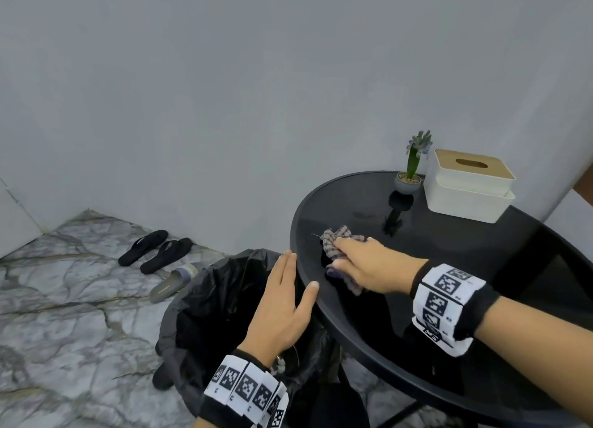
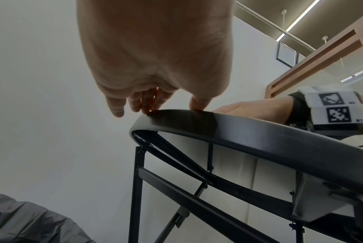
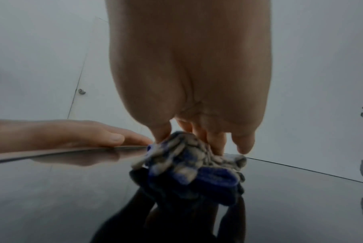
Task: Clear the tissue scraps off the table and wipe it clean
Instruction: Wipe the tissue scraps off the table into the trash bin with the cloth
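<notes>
A crumpled grey-and-blue checked cloth [image 1: 333, 240] [image 3: 189, 164] lies on the glossy black round table [image 1: 481, 251], near its left edge. My right hand [image 1: 341, 251] [image 3: 197, 136] grips the cloth from above and presses it onto the tabletop. My left hand [image 1: 288, 296] [image 2: 155, 105] is flat with straight fingers beside the table rim [image 2: 259, 136]. Its thumb rests on the rim, and it hovers over a bin lined with a black bag [image 1: 218, 299]. It holds nothing. I see no tissue scraps on the tabletop.
A small potted plant [image 1: 409, 177] and a white tissue box with a wooden lid [image 1: 468, 183] stand at the table's far side against the wall. Slippers [image 1: 157, 251] lie on the marble floor beyond the bin. Black table legs [image 2: 139, 189] stand beside the bin.
</notes>
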